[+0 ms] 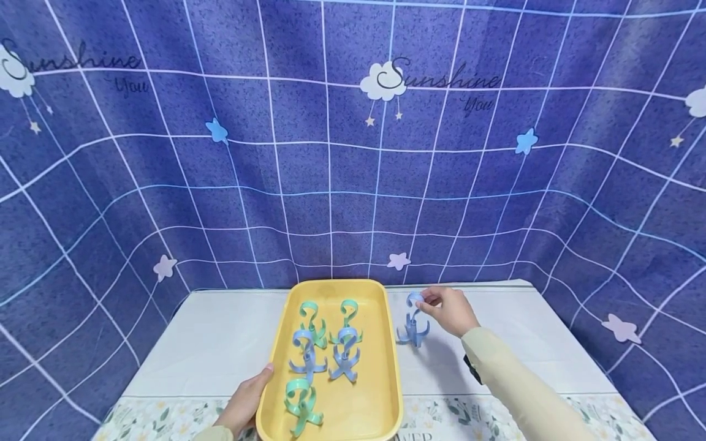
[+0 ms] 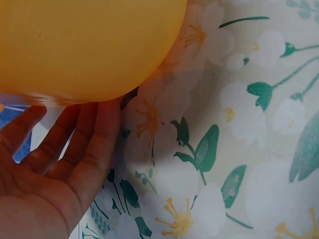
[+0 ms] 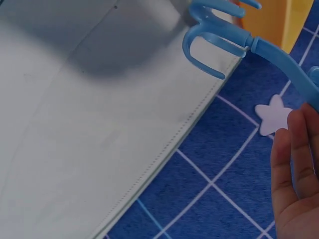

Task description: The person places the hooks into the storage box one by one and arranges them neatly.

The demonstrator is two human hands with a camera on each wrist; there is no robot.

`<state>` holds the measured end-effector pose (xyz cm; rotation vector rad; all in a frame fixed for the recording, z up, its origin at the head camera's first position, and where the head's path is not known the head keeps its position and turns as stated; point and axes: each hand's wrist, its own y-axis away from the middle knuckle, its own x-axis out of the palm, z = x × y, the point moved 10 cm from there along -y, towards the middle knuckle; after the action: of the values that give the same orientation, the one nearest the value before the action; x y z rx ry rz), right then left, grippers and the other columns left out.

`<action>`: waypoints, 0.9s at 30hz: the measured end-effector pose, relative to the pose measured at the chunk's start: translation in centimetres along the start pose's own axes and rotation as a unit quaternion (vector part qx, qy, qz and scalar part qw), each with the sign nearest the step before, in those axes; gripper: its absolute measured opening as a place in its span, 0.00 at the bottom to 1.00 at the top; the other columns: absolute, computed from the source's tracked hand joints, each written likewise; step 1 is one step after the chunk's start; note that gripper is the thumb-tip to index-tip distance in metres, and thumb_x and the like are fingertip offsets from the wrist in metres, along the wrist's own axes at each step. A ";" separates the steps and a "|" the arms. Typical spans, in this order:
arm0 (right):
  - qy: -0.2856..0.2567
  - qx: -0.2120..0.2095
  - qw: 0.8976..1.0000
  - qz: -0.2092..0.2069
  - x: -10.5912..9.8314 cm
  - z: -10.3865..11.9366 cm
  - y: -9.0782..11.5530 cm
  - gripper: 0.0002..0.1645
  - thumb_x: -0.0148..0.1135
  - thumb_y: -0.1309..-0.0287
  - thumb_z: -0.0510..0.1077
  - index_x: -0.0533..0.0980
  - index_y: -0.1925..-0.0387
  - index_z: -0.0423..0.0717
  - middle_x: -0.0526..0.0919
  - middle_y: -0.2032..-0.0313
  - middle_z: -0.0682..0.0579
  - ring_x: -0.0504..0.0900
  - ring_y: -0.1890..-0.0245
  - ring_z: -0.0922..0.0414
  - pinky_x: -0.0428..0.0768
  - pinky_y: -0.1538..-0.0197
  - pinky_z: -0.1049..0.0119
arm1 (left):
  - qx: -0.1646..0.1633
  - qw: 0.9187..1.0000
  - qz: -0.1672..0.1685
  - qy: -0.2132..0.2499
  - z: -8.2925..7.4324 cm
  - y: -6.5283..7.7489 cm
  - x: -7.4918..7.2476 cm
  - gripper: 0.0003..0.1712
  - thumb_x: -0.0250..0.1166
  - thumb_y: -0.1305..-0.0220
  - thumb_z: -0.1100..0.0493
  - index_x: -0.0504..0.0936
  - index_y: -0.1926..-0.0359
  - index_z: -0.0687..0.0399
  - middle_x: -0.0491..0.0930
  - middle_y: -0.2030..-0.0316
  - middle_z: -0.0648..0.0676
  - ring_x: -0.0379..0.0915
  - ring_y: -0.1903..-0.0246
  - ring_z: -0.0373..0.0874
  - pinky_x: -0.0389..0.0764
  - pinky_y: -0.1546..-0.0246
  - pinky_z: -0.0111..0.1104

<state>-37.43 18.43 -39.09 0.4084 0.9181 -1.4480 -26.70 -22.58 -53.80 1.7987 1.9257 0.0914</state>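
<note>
A blue claw hook with a curled top and several prongs [image 1: 413,327] hangs upright just right of the tray. My right hand [image 1: 449,309] pinches it near its curled top; in the right wrist view its prongs [image 3: 214,30] point away from my fingers. My left hand [image 1: 246,395] holds the left side of the yellow tray [image 1: 393,361]. In the left wrist view the fingertips [image 2: 87,122] tuck behind the tray's edge. Inside the tray stand green claw hooks [image 1: 302,410] and two blue claw hooks [image 1: 344,361].
A white tabletop [image 1: 220,337] lies under the tray, with a flowered cloth [image 1: 165,419] along the front. Blue gridded curtain [image 1: 353,159] closes off the back and both sides.
</note>
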 end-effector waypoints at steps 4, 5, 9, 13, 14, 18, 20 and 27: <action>-0.006 -0.021 1.000 0.002 -0.8 1.2 0.5 0.09 0.72 0.38 0.45 0.86 0.60 0.43 0.87 0.68 0.56 0.84 0.64 0.57 0.83 0.54 0.53 | 0.002 1.000 -0.001 -0.001 0.0 0.1 0.0 0.46 0.43 0.22 0.33 0.67 0.33 0.75 0.85 0.66 0.58 0.86 0.71 0.50 0.89 0.69 0.43; -0.009 -0.030 1.000 0.002 -1.1 1.6 0.7 0.09 0.72 0.38 0.44 0.86 0.60 0.43 0.87 0.68 0.56 0.84 0.64 0.57 0.83 0.55 0.53 | 0.003 1.000 -0.002 0.000 -0.1 0.1 0.0 0.46 0.43 0.22 0.33 0.67 0.33 0.75 0.85 0.66 0.58 0.86 0.71 0.50 0.89 0.69 0.43; -0.024 -0.067 0.997 0.002 -2.2 3.3 1.1 0.06 0.72 0.38 0.43 0.86 0.62 0.45 0.87 0.68 0.56 0.85 0.65 0.58 0.84 0.58 0.58 | 0.005 1.000 -0.002 0.001 0.0 0.0 0.1 0.46 0.43 0.21 0.33 0.67 0.33 0.75 0.85 0.66 0.58 0.85 0.71 0.49 0.89 0.69 0.43; -0.039 -0.096 0.995 0.009 -3.0 4.8 1.6 0.05 0.72 0.38 0.42 0.86 0.62 0.46 0.87 0.69 0.57 0.84 0.67 0.59 0.85 0.61 0.64 | 0.010 1.000 -0.007 0.002 0.0 -0.1 -0.1 0.46 0.44 0.22 0.33 0.68 0.34 0.76 0.85 0.66 0.59 0.85 0.71 0.49 0.89 0.69 0.43; -0.041 -0.100 0.994 0.011 -3.1 5.1 1.7 0.05 0.73 0.38 0.43 0.86 0.62 0.46 0.87 0.69 0.57 0.84 0.67 0.60 0.85 0.61 0.65 | 0.010 1.000 -0.009 0.001 0.0 -0.1 -0.2 0.46 0.44 0.22 0.33 0.68 0.34 0.76 0.85 0.65 0.59 0.85 0.71 0.49 0.89 0.69 0.43; -0.049 -0.110 0.993 0.018 -3.7 6.2 2.3 0.07 0.73 0.39 0.43 0.86 0.61 0.45 0.87 0.69 0.58 0.84 0.67 0.61 0.85 0.62 0.67 | 0.014 1.000 -0.011 0.002 -0.1 -0.1 -0.3 0.45 0.45 0.22 0.34 0.68 0.34 0.76 0.85 0.64 0.60 0.85 0.70 0.50 0.89 0.69 0.43; -0.056 -0.114 0.992 0.019 -4.0 6.8 2.6 0.07 0.73 0.39 0.43 0.86 0.61 0.45 0.87 0.69 0.57 0.84 0.67 0.61 0.86 0.62 0.66 | 0.016 1.000 -0.010 0.002 -0.1 -0.1 -0.3 0.45 0.45 0.21 0.34 0.67 0.33 0.76 0.85 0.64 0.60 0.85 0.70 0.51 0.89 0.69 0.43; -0.090 -0.144 0.985 0.013 -5.1 9.2 3.9 0.07 0.75 0.41 0.41 0.87 0.60 0.46 0.87 0.69 0.60 0.84 0.67 0.63 0.86 0.62 0.66 | 0.019 1.000 -0.008 0.007 -0.3 0.0 0.0 0.44 0.45 0.21 0.35 0.67 0.33 0.76 0.85 0.63 0.62 0.86 0.69 0.51 0.89 0.68 0.44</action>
<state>-30.48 15.56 -30.80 0.0733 0.9533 -1.2806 -26.79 -22.51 -53.56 1.8123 1.9630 0.0615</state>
